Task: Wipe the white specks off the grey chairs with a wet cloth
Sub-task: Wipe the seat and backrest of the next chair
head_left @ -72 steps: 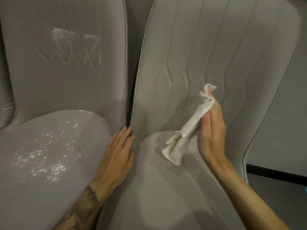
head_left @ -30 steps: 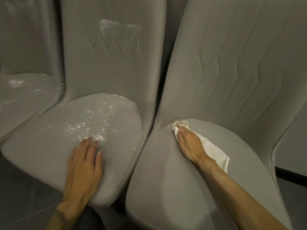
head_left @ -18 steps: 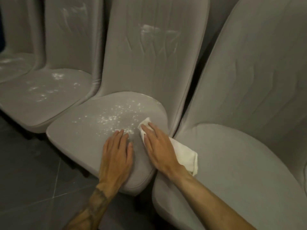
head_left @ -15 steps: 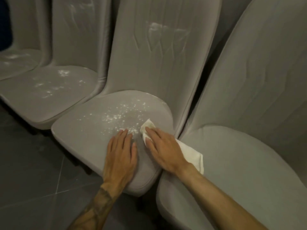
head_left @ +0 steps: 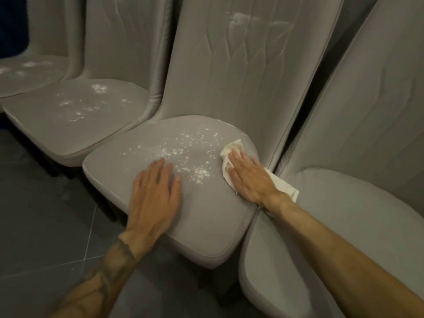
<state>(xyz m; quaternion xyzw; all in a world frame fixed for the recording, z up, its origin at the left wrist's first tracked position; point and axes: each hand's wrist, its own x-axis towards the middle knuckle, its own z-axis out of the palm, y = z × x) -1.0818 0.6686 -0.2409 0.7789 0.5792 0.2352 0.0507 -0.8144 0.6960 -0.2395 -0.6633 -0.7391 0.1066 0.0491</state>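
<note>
A row of grey chairs is seen side by side on a dark tiled floor (head_left: 41,226). The middle chair's seat (head_left: 206,226) is scattered with white specks (head_left: 183,152) across its centre and back half, and a whitish smear (head_left: 250,19) is seen high on its backrest. The wet cloth (head_left: 231,150) is pressed flat against the right edge of that seat by the right hand (head_left: 249,177), whose fingers are extended over it rather than curled around it; the cloth's tail (head_left: 286,187) is draped across the gap onto the neighbouring chair on the right (head_left: 344,214), whose seat appears clean. The left hand (head_left: 153,198) is laid flat and empty on the front of the speckled seat, fingertips just short of the specks. More white marks are seen on the next chair to the left (head_left: 75,120) and on the farthest seat (head_left: 25,72) at the left edge. No writing or labels can be read anywhere.
</note>
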